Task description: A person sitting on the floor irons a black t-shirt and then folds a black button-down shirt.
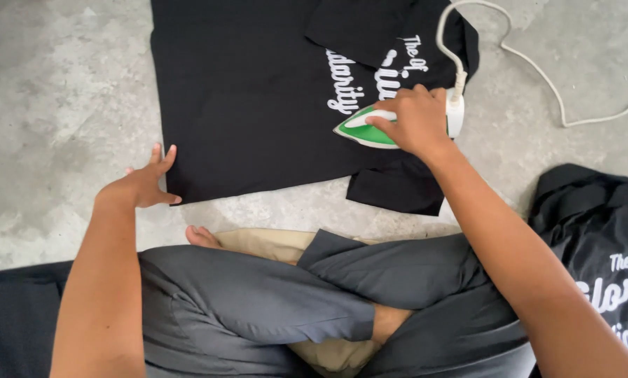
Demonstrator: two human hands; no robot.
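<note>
Grey concrete floor under everything. Second black printed shirt lies at my right, apart from the rest. My crossed legs in grey trousers, bare foot on a tan cushion.

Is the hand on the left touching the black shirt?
Touching. The head view shows the left hand with its fingertips pressed on the black T-shirt's lower corner edge.

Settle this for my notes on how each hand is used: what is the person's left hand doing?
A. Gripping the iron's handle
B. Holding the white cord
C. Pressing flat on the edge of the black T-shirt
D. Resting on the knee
C: the left hand lies open, fingers spread, at the edge of the black T-shirt, while the right hand grips the green and white iron.
</note>
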